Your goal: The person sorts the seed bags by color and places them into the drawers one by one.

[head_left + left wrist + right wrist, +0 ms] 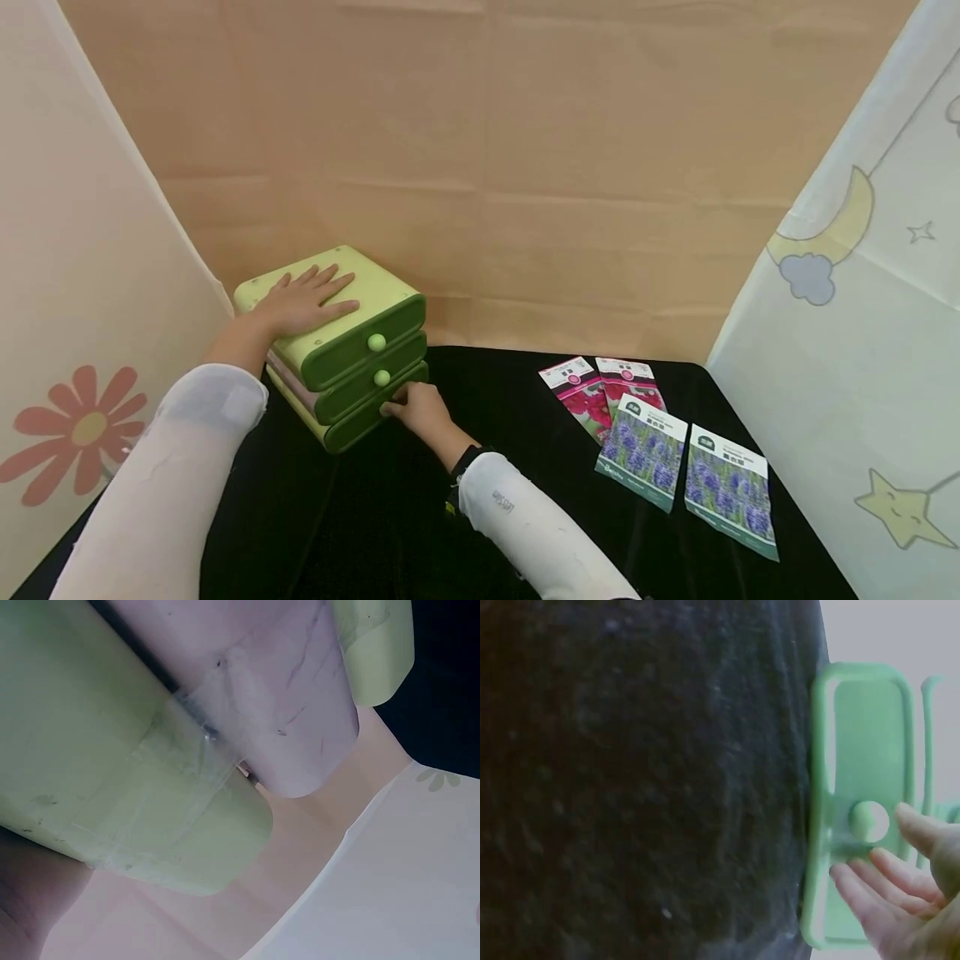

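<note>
A small three-drawer box [341,271] stands at the left, with a pale green top and dark green drawer fronts. My left hand [303,304] lies flat on its top, fingers spread. At the bottom drawer [352,431] is my right hand [422,410], which hides that drawer's knob in the head view. The right wrist view shows the round knob [870,822] between the thumb and the fingertips [841,871], which are apart around it. Two more light green knobs show above, on the middle drawer [360,387] and the top drawer [363,343]. All three drawers sit pushed in.
Two pink-flower packets [573,392] and two purple-flower packets [645,450] lie on the black cloth [525,500] to the right. A tan sheet [487,167] hangs behind; white printed panels [862,375] flank both sides. Clear tape [199,750] crosses the box's side.
</note>
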{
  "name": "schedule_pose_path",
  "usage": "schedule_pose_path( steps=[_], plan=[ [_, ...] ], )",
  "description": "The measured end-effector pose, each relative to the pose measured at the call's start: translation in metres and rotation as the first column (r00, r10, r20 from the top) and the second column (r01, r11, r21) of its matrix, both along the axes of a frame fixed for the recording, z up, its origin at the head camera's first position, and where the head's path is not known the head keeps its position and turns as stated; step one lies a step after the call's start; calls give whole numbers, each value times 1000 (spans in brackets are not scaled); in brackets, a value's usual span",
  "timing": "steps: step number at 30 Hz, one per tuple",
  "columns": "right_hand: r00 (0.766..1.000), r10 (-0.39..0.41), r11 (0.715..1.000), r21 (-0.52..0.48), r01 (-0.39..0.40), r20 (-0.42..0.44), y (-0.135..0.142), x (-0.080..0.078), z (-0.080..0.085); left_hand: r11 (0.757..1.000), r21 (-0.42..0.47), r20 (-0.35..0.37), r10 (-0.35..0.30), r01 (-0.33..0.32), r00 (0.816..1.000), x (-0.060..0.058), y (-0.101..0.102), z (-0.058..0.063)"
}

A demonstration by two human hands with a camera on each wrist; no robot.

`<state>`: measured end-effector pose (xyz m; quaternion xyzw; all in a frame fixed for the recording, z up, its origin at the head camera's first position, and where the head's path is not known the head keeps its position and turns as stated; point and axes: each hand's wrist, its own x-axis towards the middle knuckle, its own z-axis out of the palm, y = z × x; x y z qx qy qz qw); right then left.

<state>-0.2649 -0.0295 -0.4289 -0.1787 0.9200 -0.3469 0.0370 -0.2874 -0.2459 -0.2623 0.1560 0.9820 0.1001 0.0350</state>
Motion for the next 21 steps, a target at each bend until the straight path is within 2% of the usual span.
schedule_pose_path(
  steps=[6, 9, 14, 21],
  plan=[
    [998, -19, 997, -74, 15, -66, 4, 0, 11, 1000, 3, 0, 10, -10, 1000, 1, -1, 1],
    [996, -29, 990, -141, 17, -83, 4, 2, 18, 1000, 1, -1, 9, -9, 1000, 1, -2, 1],
    [997, -55, 969, -245, 40, -54, 1, 4, 27, 1000, 7, -1, 7, -7, 1000, 1, -3, 1],
    [998, -55, 957, -286, 47, -20, -6, 4, 28, 999, 44, 11, -10, 9, 1000, 2, -2, 3]
  ],
)
